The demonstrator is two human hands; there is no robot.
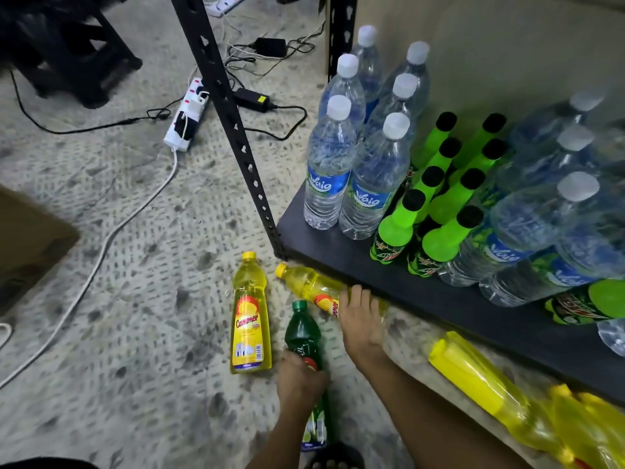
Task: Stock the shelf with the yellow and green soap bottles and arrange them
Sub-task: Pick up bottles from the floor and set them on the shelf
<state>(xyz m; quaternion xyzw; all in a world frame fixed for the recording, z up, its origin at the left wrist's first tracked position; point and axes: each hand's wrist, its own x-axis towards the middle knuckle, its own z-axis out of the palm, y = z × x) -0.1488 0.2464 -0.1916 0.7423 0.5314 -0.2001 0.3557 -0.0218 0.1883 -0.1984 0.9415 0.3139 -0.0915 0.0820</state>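
Note:
Two yellow soap bottles and a dark green one lie on the carpet in front of the black shelf [341, 257]. My left hand [301, 382] grips the green soap bottle [302, 335] around its middle. My right hand [361, 319] holds a tilted yellow soap bottle [309, 285] by its lower body, right at the shelf's front edge. The other yellow soap bottle [250, 319] lies loose to the left, label up, cap pointing away from me. Several more yellow bottles [473, 377] lie under the shelf board at the lower right.
On the shelf board stand clear water bottles [329, 170] and bright green soda bottles [399, 228]. A black upright post [233, 120] rises at the shelf corner. A power strip [186, 116] and cables cross the floor behind. A cardboard box [27, 245] sits at left.

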